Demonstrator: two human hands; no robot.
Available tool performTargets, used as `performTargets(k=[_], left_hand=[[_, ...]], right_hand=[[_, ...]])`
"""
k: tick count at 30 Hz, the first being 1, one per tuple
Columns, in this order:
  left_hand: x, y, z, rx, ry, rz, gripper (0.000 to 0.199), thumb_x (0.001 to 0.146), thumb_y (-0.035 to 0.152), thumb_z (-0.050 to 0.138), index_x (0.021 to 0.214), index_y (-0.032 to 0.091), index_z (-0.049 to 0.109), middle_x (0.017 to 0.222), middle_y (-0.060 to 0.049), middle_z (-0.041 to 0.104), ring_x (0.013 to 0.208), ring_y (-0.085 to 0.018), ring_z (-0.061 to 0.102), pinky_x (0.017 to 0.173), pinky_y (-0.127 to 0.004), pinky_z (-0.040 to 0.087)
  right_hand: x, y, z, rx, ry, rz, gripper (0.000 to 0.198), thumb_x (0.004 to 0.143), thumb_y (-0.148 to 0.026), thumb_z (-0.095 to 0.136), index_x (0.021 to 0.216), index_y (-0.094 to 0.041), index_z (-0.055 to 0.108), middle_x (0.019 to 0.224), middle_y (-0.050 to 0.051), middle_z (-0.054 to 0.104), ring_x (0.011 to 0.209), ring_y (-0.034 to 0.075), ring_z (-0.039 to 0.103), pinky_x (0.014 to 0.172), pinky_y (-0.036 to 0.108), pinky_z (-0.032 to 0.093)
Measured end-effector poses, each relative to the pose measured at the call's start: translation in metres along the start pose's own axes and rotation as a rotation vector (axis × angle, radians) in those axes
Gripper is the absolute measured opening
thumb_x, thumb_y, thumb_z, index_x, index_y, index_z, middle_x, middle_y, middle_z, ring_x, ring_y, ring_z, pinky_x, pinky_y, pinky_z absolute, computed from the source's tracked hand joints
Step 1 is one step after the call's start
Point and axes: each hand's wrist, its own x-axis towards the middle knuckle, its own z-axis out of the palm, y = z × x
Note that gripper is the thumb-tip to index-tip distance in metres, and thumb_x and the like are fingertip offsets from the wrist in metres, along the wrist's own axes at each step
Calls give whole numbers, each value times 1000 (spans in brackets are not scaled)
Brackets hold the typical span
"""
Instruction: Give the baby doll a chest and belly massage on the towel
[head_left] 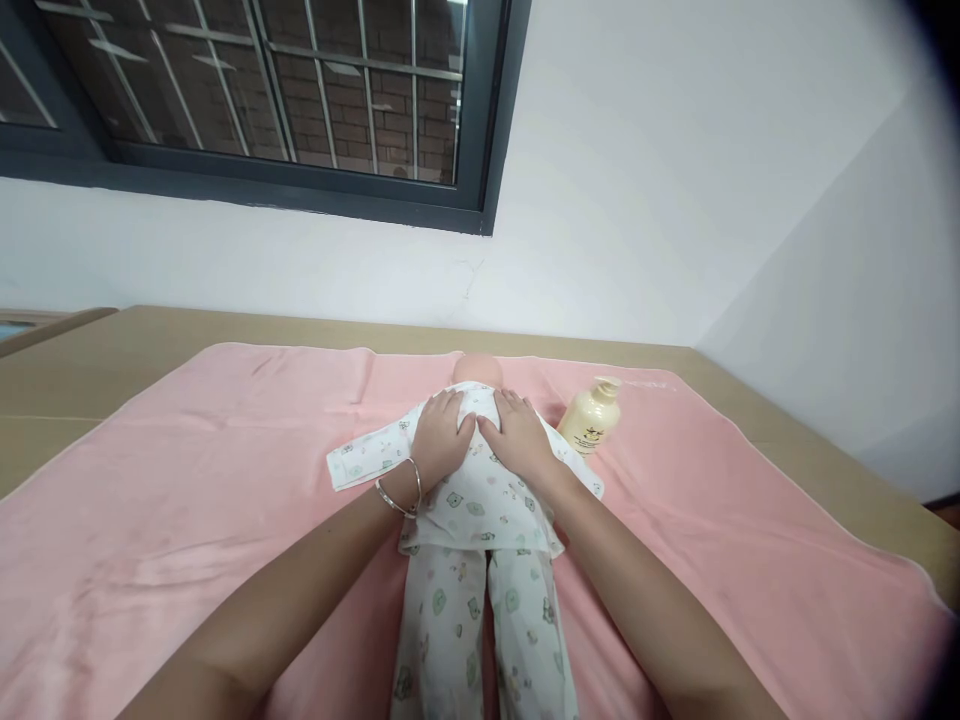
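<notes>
Doll [484, 525] lies stretched out on a pink cloth [247, 480], mid-scene, head [478, 370] at the far end and legs running toward the near edge of view. Clothing: white printed shirt [480, 495] and matching trousers [450, 620]. Left sleeve [367, 458] extends outward to the left; right sleeve [589, 474] slants outward and nearer.

Left hand [441, 435] and right hand [519, 432] both rest palm down on the far part of the shirt, side by side. On each, the fingers are laid flat and close together, pointing far, with the thumb set wide; the thumb tips sit just beside each other. A bracelet [399, 492] circles the left wrist.

Pale yellow pump bottle [590, 418] stands on the cloth to the right, near the right sleeve, appearing to lean right. Cloth covers much of a tan surface [172, 328]. Beyond: white wall [615, 200] and, far left, a dark-framed window [300, 165] with bars.
</notes>
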Motion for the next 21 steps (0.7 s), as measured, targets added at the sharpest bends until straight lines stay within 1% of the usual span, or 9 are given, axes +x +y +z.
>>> performTargets(k=[4, 11, 14, 17, 19, 21], left_hand=[[-1, 1, -1, -46, 19, -13, 38, 92, 28, 42, 123, 9, 56, 125, -15, 62, 119, -29, 53, 107, -46, 40], [-1, 3, -4, -73, 44, -13, 33, 91, 27, 45, 119, 13, 58, 118, -13, 64, 113, -28, 56, 101, -45, 45], [-1, 4, -5, -63, 53, 29, 32, 93, 25, 44, 119, 12, 57, 117, -13, 64, 111, -27, 57, 100, -45, 45], [-2, 8, -7, -27, 91, 115, 28, 95, 21, 40, 116, 14, 58, 114, -12, 65, 108, -25, 58, 98, -42, 47], [-4, 12, -10, 13, 130, 159, 26, 95, 18, 39, 109, 16, 60, 108, -10, 66, 104, -23, 59, 95, -40, 48], [-6, 15, -13, 56, 155, 172, 23, 95, 19, 39, 99, 17, 62, 102, -10, 66, 98, -24, 59, 91, -40, 49]], right_hand=[[-1, -1, 2, 4, 9, -9, 59, 97, -43, 36, 141, -4, 40, 144, 20, 45, 137, 28, 35, 114, 41, 18], [-2, 0, 3, 4, 22, -6, 58, 97, -43, 36, 140, -5, 42, 143, 19, 47, 136, 28, 37, 114, 42, 20], [0, 1, 3, 5, 19, -17, 58, 97, -43, 37, 141, -6, 41, 143, 19, 47, 136, 28, 38, 114, 42, 21], [-2, -3, 0, -26, 20, -63, 54, 98, -38, 36, 143, -9, 40, 145, 17, 45, 137, 27, 36, 113, 43, 22], [-7, -12, -2, -77, 40, -68, 50, 98, -34, 34, 141, -10, 43, 142, 17, 48, 134, 27, 40, 112, 42, 23], [-15, -23, -4, -142, 63, -27, 48, 98, -31, 32, 137, -7, 48, 136, 20, 53, 129, 29, 46, 111, 42, 26]])
